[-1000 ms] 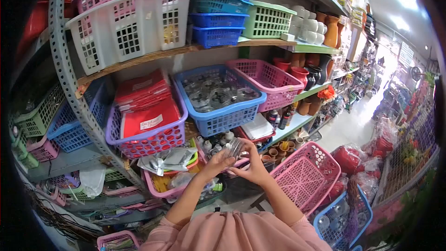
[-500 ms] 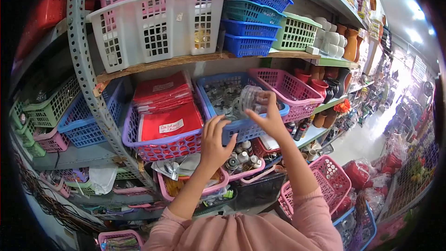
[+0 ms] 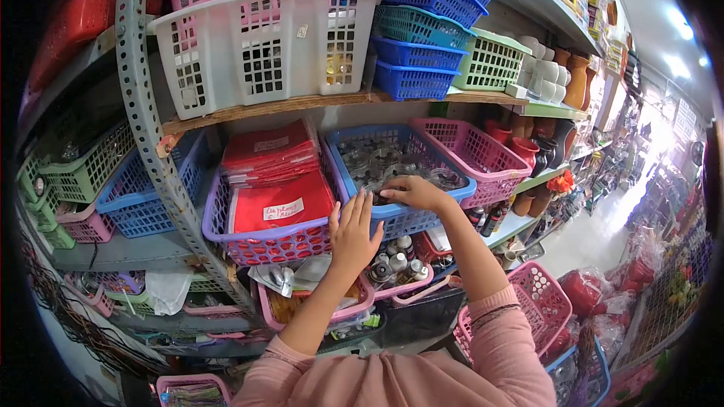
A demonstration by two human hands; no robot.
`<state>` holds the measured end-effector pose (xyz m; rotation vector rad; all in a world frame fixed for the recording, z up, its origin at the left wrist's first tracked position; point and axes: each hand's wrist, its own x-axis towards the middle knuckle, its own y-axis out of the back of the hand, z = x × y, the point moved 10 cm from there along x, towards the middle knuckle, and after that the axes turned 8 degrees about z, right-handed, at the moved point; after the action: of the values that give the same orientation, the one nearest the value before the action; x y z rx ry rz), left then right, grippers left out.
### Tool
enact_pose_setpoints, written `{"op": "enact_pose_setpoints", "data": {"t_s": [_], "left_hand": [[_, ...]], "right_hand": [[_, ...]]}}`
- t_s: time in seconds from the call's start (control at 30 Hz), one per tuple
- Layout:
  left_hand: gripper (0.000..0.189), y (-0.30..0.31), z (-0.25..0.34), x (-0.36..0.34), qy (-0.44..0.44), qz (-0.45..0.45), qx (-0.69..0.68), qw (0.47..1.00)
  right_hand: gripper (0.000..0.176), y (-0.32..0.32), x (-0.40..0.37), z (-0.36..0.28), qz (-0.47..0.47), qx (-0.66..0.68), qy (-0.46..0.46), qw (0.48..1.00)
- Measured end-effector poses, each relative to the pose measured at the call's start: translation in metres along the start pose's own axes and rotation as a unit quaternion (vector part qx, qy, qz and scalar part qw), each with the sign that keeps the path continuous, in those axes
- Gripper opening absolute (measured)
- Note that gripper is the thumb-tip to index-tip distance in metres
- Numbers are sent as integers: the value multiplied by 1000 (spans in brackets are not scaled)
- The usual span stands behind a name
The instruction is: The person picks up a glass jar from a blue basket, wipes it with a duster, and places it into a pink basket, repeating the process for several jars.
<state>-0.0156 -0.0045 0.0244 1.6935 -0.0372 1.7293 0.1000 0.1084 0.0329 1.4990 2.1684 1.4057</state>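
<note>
A blue basket (image 3: 407, 220) on the middle shelf holds several clear round plastic containers (image 3: 386, 157). My right hand (image 3: 416, 193) reaches over its front rim, fingers bent down among the containers; what the fingertips grip is hidden. At the basket's front left corner is my left hand (image 3: 353, 232), fingers extended and thumb apart, with nothing held. Left of it stands a purple basket (image 3: 215, 215) with red plastic-wrapped packets (image 3: 280, 200), the front one bearing a handwritten white label.
A pink basket (image 3: 494, 181) stands right of the blue one. Above, a wooden shelf edge (image 3: 286, 105) carries a white basket (image 3: 290, 41) and stacked blue baskets (image 3: 415, 79). A perforated metal post (image 3: 143, 98) rises at left. Small bottles sit in a pink tray (image 3: 407, 283) below.
My right hand has lowered from above the blue basket, where it held clear round plastic containers, down into it. My left hand stays by the front corner. The view has shifted slightly.
</note>
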Motion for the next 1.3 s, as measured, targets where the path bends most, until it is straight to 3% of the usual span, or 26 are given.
{"op": "enact_pose_setpoints", "data": {"t_s": [0.1, 0.17, 0.57, 0.63, 0.73, 0.83, 0.9, 0.97, 1.07, 1.1, 1.17, 1.3], "left_hand": [[62, 1, 2, 1, 0, 3, -6, 1000], [62, 1, 2, 1, 3, 2, -7, 1000], [59, 3, 3, 0, 4, 4, -12, 1000], [60, 2, 3, -1, 1, -1, -15, 1000], [62, 6, 6, 1, 1, 7, -11, 1000], [56, 8, 14, -1, 28, -2, -12, 1000], [50, 3, 22, -7, 54, 16, -34, 998], [40, 8, 46, -15, 89, 46, -101, 990], [34, -13, 108, -43, 77, -17, -257, 963], [32, -15, 134, -53, 76, -36, -331, 940], [33, -29, 190, -84, 66, -104, -440, 890], [26, -31, 312, -144, 7, -238, -531, 813]], "right_hand": [[34, 1, -3, 7, 11, 10, -37, 999], [33, 15, -6, -8, 102, -10, 23, 994], [47, 15, -14, 3, 102, -134, -64, 984], [46, 11, -14, 4, 116, -140, -48, 982], [42, 33, -30, -23, 275, -170, 37, 946], [41, 31, -57, -39, 303, -215, 36, 928], [44, 22, -90, -54, 304, -209, 94, 925], [50, 21, -132, -73, 317, -190, 127, 921], [49, 13, -197, -62, 216, -100, 30, 971], [46, 25, -232, -71, 270, -118, 9, 956], [42, 39, -298, -69, 262, -125, -108, 951], [38, 69, -450, -79, 334, -200, -202, 899]]}}
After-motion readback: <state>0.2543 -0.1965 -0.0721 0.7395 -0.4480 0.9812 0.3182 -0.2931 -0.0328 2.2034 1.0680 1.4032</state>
